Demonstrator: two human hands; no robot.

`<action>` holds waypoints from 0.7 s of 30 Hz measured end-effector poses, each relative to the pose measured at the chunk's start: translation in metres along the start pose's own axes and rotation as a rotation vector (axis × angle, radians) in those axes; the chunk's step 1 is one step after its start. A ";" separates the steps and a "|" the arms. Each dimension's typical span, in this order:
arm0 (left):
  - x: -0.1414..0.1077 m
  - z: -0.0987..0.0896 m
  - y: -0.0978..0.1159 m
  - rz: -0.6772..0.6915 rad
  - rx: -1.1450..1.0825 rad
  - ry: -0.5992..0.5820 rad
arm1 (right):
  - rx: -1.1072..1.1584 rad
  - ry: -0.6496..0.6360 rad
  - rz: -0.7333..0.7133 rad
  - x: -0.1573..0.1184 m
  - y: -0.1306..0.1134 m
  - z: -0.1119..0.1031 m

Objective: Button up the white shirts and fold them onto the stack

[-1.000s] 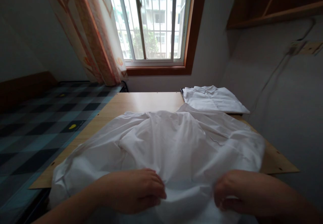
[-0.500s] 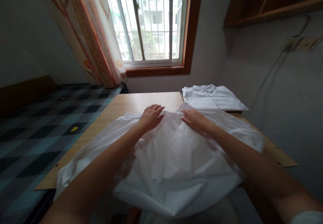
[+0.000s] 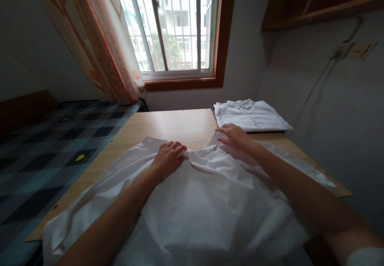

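A white shirt point(image 3: 195, 202) lies loosely spread across the near part of the table, its front part hanging toward me. My left hand point(image 3: 169, 158) is closed on the shirt's upper edge, left of the middle, fingers curled over a fold of cloth. To the right, my right hand point(image 3: 235, 138) rests at a raised corner of the same edge. Its thumb and fingers are apart, and no firm hold shows. Creases run through the cloth between both hands. Sleeve-like parts spread out to either side, partly hidden beneath my forearms.
A folded white shirt point(image 3: 249, 116) lies on a dark flat board at the table's back right. The wooden table point(image 3: 177, 124) adjoins a bed with a checked cover point(image 3: 45, 166) on the left. Ahead are a barred window point(image 3: 177, 30) and a curtain point(image 3: 105, 50); a shelf point(image 3: 300, 14) hangs right.
My left hand has moved nearer and left, closing on the shirt's edge. My right hand has shifted slightly right. The shirt's upper edge has come toward me, baring more table behind it.
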State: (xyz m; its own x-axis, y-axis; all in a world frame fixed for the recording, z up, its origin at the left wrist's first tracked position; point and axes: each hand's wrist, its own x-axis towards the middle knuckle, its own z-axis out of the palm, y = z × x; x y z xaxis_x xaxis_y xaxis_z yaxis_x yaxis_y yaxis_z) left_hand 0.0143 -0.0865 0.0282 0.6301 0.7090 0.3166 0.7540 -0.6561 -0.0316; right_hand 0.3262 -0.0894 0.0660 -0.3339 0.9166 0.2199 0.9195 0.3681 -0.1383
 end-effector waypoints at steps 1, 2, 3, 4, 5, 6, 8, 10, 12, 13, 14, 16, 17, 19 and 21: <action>-0.001 -0.001 0.002 0.008 0.009 0.019 | -0.069 0.039 0.089 0.006 0.008 0.002; -0.001 0.000 0.004 0.015 0.019 0.039 | -0.117 0.031 0.156 0.011 0.014 0.005; -0.002 0.001 0.005 0.020 0.026 0.060 | -0.134 -0.016 0.195 0.015 0.020 0.009; -0.002 0.002 0.006 0.025 0.029 0.085 | -0.118 -0.079 0.206 0.018 0.024 0.013; -0.002 0.004 0.006 0.032 0.026 0.116 | -0.076 -0.136 0.196 0.020 0.027 0.017; -0.001 0.006 0.007 0.041 0.015 0.153 | -0.016 -0.169 0.177 0.021 0.029 0.020; 0.000 0.010 0.009 0.068 -0.025 0.233 | 0.113 -0.126 0.158 0.022 0.031 0.022; 0.001 0.011 0.013 0.122 -0.068 0.285 | 0.210 0.014 0.173 0.022 0.035 0.017; 0.001 0.010 0.019 0.212 -0.106 0.268 | 0.260 0.166 0.217 0.022 0.042 0.004; 0.000 0.009 0.023 0.265 -0.124 0.230 | 0.271 0.225 0.242 0.023 0.047 -0.004; 0.000 0.008 0.027 0.317 -0.142 0.177 | 0.276 0.275 0.265 0.023 0.052 -0.014; -0.002 0.007 0.034 0.401 -0.169 0.045 | 0.263 0.360 0.299 0.023 0.062 -0.035; -0.002 0.008 0.038 0.424 -0.174 -0.022 | 0.241 0.393 0.308 0.022 0.066 -0.046; -0.002 0.010 0.045 0.421 -0.172 -0.134 | 0.170 0.433 0.300 0.021 0.068 -0.066; 0.001 0.015 0.053 0.355 -0.166 -0.204 | 0.063 0.451 0.269 0.019 0.062 -0.084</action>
State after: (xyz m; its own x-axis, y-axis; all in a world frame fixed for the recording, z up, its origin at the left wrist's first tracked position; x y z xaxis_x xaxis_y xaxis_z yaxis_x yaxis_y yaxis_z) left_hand 0.0576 -0.1166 0.0122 0.8809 0.4579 0.1196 0.4548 -0.8890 0.0532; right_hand 0.3938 -0.0620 0.1426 0.0472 0.8269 0.5604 0.9415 0.1505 -0.3015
